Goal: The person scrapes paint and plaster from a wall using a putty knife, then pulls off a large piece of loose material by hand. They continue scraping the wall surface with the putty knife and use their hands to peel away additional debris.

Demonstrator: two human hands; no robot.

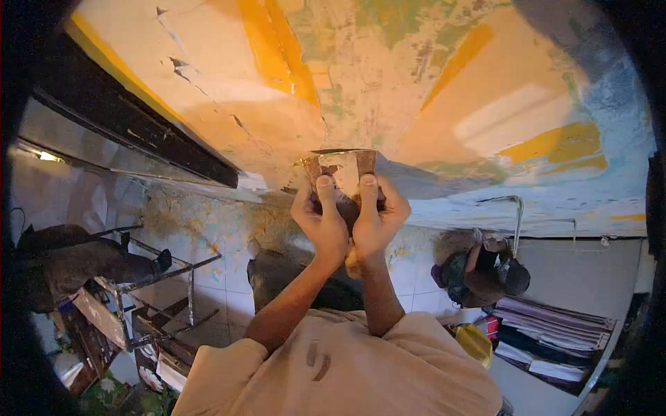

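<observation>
Both my hands grip a flat, wide-bladed scraper [347,170], its face smeared with pale and brown residue. My left hand [322,220] closes around its left side, and my right hand [377,218] around its right. Both thumbs press on the near face, pointing toward the blade's far edge. That edge is against or very close to the wall [374,90]; contact is not certain. The wall has peach and orange-yellow paint with worn greenish patches and cracked, lifting flakes. The lower part of the scraper is mostly hidden by my palms and wrists.
A dark beam-like strip [132,114] runs along the left of the wall. At lower left stands a paint-spotted metal frame [191,298] beside dark cloth. Stacked folded material [555,333] lies at right, near a dark bundle [479,274] and a bent metal rod [519,222].
</observation>
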